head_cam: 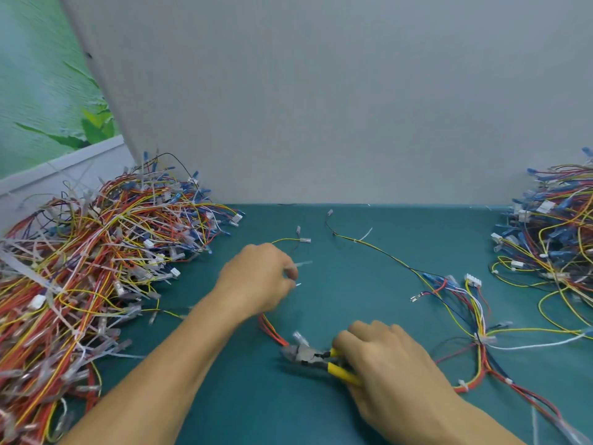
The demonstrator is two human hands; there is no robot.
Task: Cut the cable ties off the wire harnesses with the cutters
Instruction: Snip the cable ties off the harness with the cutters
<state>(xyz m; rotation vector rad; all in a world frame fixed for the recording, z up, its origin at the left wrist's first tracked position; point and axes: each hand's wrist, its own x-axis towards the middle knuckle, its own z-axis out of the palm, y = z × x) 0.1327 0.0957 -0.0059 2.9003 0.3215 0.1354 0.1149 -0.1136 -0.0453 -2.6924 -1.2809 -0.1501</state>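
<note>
1. The right hand grips the yellow handles of the cutters, fingers curled round them, low over the mat.
2. The left hand has curled fingers and pinches the harness. A pale tie sticks out beside its fingertips, though blur hides the exact hold.
3. The cutters' long axis lies nearly flat, left to right. The nose points left and touches, or is just beside, the harness's red wires, and the handles trail right.
4. Those red wires run from under the left hand down to the nose.
5. To cut well, I would pull the tie clear of the wires and slip only 1 blade tip under it. I would check that no insulation sits between the jaws, then squeeze.
</note>
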